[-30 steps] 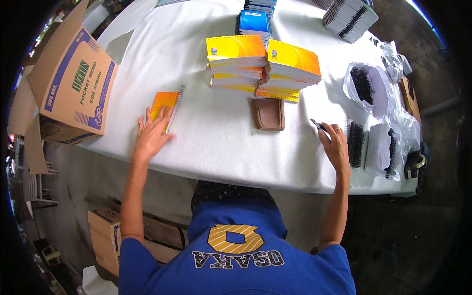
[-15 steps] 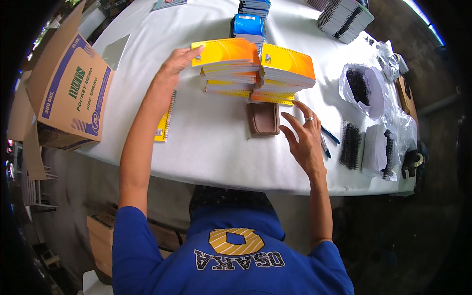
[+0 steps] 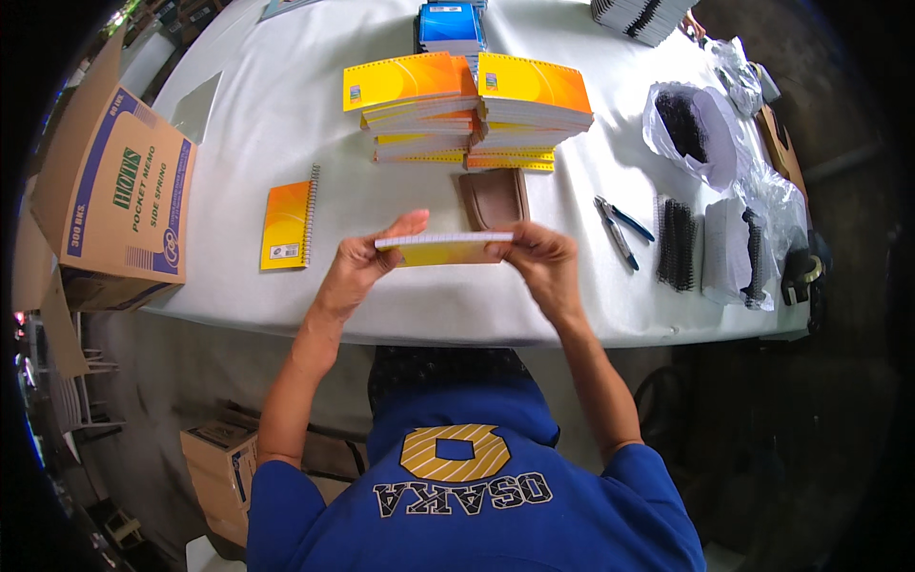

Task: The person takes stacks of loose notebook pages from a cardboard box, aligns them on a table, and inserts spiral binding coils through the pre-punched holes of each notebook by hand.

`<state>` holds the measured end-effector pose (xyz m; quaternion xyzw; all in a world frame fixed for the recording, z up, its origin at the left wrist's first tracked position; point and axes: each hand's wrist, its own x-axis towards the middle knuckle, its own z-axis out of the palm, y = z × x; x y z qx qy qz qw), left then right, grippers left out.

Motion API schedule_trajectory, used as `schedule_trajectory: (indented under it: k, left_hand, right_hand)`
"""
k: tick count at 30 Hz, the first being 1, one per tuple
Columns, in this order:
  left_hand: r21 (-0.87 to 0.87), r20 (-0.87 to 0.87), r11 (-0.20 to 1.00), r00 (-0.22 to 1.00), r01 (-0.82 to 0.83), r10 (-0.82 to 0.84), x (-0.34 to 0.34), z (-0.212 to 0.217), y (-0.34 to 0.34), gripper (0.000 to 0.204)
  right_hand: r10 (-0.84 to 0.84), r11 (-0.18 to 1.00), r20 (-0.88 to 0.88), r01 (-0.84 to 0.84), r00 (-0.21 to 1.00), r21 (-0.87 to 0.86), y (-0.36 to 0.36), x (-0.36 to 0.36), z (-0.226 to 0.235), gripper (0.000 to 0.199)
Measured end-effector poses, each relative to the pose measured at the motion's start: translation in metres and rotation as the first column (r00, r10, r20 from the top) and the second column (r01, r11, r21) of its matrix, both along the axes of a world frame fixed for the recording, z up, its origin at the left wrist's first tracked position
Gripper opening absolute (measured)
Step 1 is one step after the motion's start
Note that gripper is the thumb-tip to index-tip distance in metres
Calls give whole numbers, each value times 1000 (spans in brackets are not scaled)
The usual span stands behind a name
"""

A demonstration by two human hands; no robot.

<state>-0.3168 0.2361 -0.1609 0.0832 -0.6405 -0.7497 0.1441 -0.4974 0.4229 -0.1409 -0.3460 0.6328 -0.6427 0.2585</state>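
Between my two hands I hold a yellow memo pad [image 3: 443,251] on edge, its row of white page edges facing up. My left hand [image 3: 365,262] grips one end, thumb and fingers closed on it. At the other end, my right hand [image 3: 545,267] pinches the pad. Just beyond it lies a brown pouch-like block [image 3: 495,198]. Farther back stand two stacks of yellow-orange memo pads, a left stack [image 3: 405,81] and a right stack [image 3: 536,86]. On the left rests a yellow notebook [image 3: 288,224] with a spiral binding along its right side.
Pliers [image 3: 624,229] lie to the right, beside black spiral coils [image 3: 677,246]. More coils fill a white plastic bag [image 3: 658,143] and a white box [image 3: 729,262]. An open cardboard box [image 3: 119,191] stands left. Blue notebooks [image 3: 451,29] are stacked at the back.
My left hand has taken a pad from the left stack and brought it near me. My right hand has come in from beside the brown block and grips the pad's other end.
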Motion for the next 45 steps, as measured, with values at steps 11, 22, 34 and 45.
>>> schedule_trajectory:
  k: [11,22,34,45]
  left_hand:
    - [-999,-12,-41,956,0,292,-57,32,61,66]
    - [-963,235,173,959,207,160,-71,41,54,50]
    - [-983,168,105,962,148,214,-69,32,51,54]
    - [-975,209,119,953,186,219,-72,40,52,56]
  right_hand:
    - [65,998,-366,-61,928,23,12,-5,-14,34]
    - [199,383,-954,878,223,285,106,-217,-18,21]
    - [242,943,-319,-146,916,298,27,-50,43,18]
    - [412,901,-312,-332,856,279,15,-55,25,13]
